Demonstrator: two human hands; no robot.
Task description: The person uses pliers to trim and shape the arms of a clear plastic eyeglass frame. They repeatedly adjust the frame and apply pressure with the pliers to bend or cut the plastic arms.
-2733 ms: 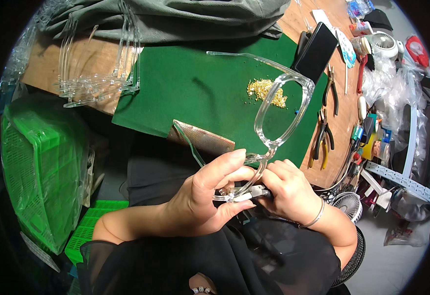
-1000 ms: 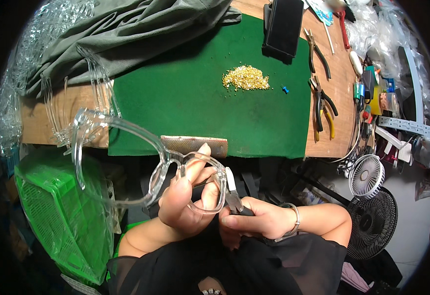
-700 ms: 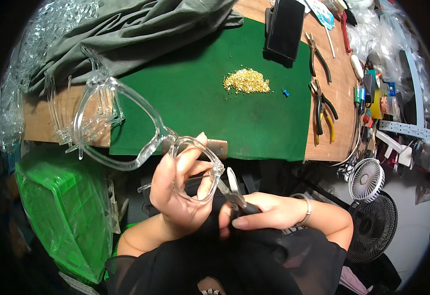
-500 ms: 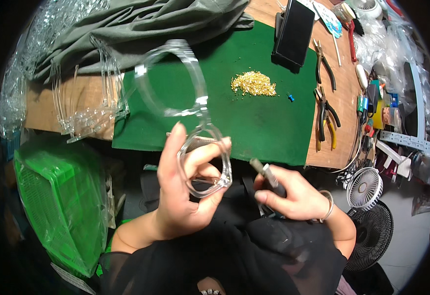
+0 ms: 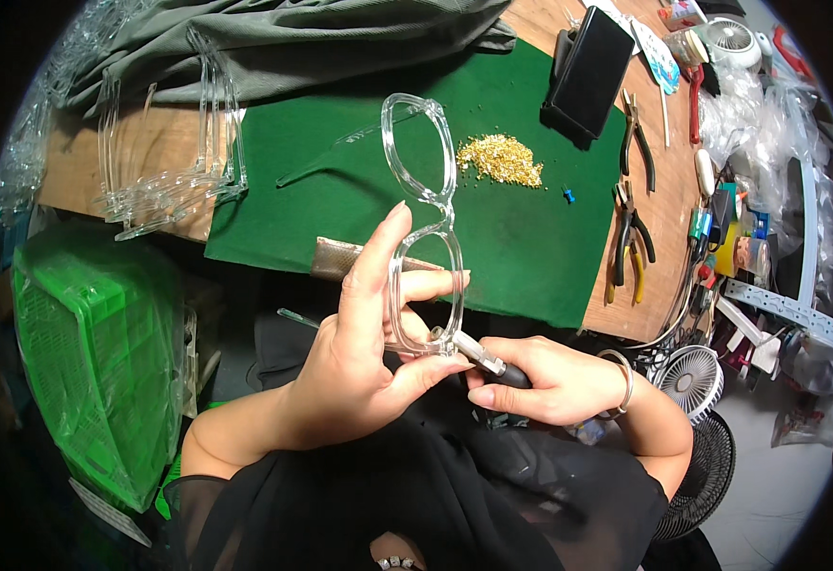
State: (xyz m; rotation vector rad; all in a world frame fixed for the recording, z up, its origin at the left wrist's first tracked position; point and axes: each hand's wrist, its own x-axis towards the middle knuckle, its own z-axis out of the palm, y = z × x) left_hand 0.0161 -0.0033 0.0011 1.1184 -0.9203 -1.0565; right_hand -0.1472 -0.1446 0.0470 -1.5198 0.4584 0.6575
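over the near edge of a cluttered worktop (image 5: 150,152) with its green mat (image 5: 521,257), the left hand (image 5: 359,352) pinches a clear eyeglass frame (image 5: 423,219) upright, so the right hand (image 5: 549,385), closed around a small tool (image 5: 485,356), should keep its tip squarely on the frame's near corner.

Table (image 5: 150,157): wooden top is showing bare at the left, running under a green mat (image 5: 340,190).
Floor (image 5: 768,495): pale grey surface is showing at the lower right.
Fans (image 5: 692,381): two small ones are sitting low beside the table's right edge.
Light: even brightness is falling across the table.
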